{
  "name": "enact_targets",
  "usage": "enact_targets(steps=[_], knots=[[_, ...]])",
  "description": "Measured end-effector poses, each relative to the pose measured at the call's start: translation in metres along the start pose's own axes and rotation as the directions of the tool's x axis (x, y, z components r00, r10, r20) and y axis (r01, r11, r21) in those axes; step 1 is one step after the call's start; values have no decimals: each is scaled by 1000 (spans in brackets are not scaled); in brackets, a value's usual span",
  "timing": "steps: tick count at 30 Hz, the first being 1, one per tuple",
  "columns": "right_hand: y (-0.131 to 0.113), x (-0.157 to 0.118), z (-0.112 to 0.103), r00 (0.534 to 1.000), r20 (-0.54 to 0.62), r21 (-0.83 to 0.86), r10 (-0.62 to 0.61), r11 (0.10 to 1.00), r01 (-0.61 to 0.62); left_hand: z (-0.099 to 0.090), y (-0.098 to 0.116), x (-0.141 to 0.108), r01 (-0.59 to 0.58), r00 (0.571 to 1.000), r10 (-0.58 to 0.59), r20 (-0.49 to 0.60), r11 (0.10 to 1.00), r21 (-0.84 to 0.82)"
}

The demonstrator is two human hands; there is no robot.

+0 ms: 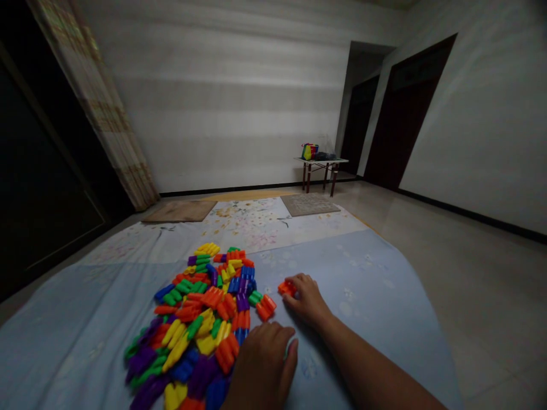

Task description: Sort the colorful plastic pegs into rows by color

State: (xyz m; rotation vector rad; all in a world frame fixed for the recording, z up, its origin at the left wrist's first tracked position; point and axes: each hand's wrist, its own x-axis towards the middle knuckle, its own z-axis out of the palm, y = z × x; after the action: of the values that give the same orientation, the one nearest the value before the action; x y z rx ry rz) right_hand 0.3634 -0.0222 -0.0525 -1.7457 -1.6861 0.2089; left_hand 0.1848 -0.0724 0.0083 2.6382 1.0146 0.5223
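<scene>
A large pile of plastic pieces [188, 330] in orange, yellow, green, blue and purple lies on the light blue cloth [367, 285]. My right hand [307, 299] rests to the right of the pile, its fingers closed round an orange piece [286, 288]. Close to the pile's lower right edge is my left hand [267, 359], its fingers bent and the thumb apart from them; I see nothing held in it. Between the pile and my right hand lie a green piece [255, 298] and an orange piece [266, 307], touching each other.
Two mats, a brown one [182, 211] and a grey one [310, 205], lie at the cloth's far edge. Beyond, a small table [342, 160] holds a colourful bag [310, 151]. A curtain [106, 108] hangs at the left.
</scene>
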Motion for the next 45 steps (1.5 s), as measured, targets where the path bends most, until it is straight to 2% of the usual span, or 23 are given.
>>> enact_targets(steps=[4,7,11,14,18,20,22,25,28,30,36,40,45], knots=[[2,1,-2,998,-52,51,-45,998,48,23,-2,-5,-76,990,64,129,993,86],[4,3,0,995,-46,68,-83,994,86,31,-13,-4,-88,982,61,179,985,150],[8,2,5,997,12,66,-72,995,71,29,-28,0,-3,995,-22,100,971,237],[7,1,6,998,-29,68,-54,996,56,23,-28,0,44,998,-50,24,976,211],[0,1,2,991,-106,102,-85,990,96,0,-17,-3,-30,998,34,-44,996,83],[-4,1,0,988,-101,117,-114,985,126,-20,-21,-3,-8,993,14,-114,998,55],[-7,2,-2,991,-55,123,-126,984,132,-42,-35,-1,67,982,-53,-183,995,68],[-8,5,-5,994,13,103,-105,989,103,-70,-73,1,287,917,-242,-316,952,105],[-6,11,-9,997,38,54,-72,996,69,-79,-109,-1,454,857,-384,-343,878,153],[-3,15,-11,997,69,17,-47,999,46,-74,-123,-3,497,843,-426,-327,849,176],[5,19,-12,983,179,-52,-37,998,47,-38,-131,-1,419,893,-360,-269,883,212],[12,15,-10,985,153,5,-85,996,85,-24,-136,-1,388,897,-307,-318,891,235],[18,8,-5,993,50,134,-107,986,100,-18,-140,-4,373,888,-271,-372,897,236]])
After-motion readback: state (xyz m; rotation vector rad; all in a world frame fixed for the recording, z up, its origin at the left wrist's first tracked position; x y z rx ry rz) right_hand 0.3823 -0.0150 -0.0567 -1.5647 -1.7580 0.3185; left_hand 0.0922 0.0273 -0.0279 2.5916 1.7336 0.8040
